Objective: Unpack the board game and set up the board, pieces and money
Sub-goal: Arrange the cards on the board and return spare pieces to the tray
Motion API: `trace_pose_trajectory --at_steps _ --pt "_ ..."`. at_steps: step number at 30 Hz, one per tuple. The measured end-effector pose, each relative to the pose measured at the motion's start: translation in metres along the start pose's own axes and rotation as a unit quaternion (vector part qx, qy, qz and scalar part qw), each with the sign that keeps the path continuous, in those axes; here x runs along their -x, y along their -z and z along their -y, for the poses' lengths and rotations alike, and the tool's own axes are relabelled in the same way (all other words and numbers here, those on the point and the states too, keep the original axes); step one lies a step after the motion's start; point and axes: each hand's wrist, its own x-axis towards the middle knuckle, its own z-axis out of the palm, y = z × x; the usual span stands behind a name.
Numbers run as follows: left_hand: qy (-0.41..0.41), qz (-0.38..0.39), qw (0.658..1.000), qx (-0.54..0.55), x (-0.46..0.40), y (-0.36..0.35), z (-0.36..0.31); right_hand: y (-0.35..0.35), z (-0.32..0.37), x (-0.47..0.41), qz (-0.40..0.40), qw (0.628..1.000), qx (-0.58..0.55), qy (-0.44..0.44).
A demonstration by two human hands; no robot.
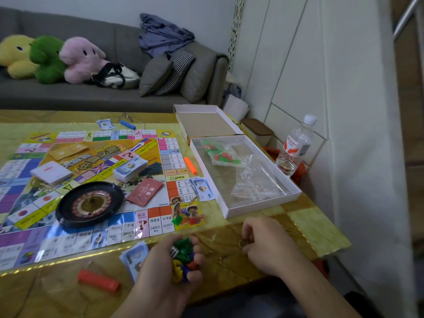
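Now a heap of coloured pieces [183,260] and a die are cupped in the left hand [167,274], near the board [96,175], whose near right corner lies just beyond it. The right hand [266,244] is curled over something small on the yellow table [316,228]; what cannot be told. Beyond stands a grey sofa [68,95].

game board [91,180] cut off left, right hand [263,242] grip contents hidden (small, brownish)

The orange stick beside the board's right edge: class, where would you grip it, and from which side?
Pinch the orange stick across its middle, coming down from above. It lies flat on the table, long and narrow, between the board and the white box, so only its long sides are free.
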Motion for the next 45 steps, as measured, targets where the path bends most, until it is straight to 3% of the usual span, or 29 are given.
trace_pose_trajectory --at_steps 4,8,11,14,20,24,28,33,37,42,45 --pt "0.021 -0.03 0.999 -0.018 0.0 0.0 -0.002 0.005 0.003 0.002 0.024 0.999 -0.029 0.014" --pt "0.022 -0.052 0.997 -0.051 -0.002 -0.007 -0.001 0.023 0.021 0.02 0.001 0.973 -0.223 0.054" --pt "-0.017 -0.055 0.991 -0.124 -0.001 -0.016 0.006 0.037 0.044 0.039 0.047 0.946 -0.295 0.124" --pt "-0.071 -0.015 0.983 -0.169 -0.011 -0.028 0.006 0.042 0.057 0.047 0.053 0.947 -0.288 0.134" --pt "0.0 0.009 0.995 -0.1 -0.04 -0.046 0.004 0.057 0.022 -0.03 -0.142 0.97 -0.172 0.093" --pt "0.025 0.027 0.995 -0.094 -0.052 -0.058 0.008 0.049 0.0 -0.098 -0.121 0.991 0.03 0.038" --pt "0.01 0.01 0.992 -0.123 -0.064 -0.067 0.004 0.042 -0.011 -0.124 -0.134 0.991 0.022 0.021" --pt "0.008 -0.002 0.994 -0.107 -0.073 -0.073 0.002 0.059 -0.039 -0.132 -0.2 0.96 -0.197 0.02" --pt "-0.011 -0.003 0.993 -0.121 -0.078 -0.081 0.002 0.092 -0.053 -0.121 -0.27 0.883 -0.381 0.039" --pt "-0.055 0.007 0.986 -0.157 -0.075 -0.105 0.006 0.106 -0.055 -0.103 -0.301 0.82 -0.484 0.057" --pt "-0.108 0.014 0.975 -0.194 -0.078 -0.125 0.001 0.103 -0.058 -0.102 -0.287 0.812 -0.506 0.051"
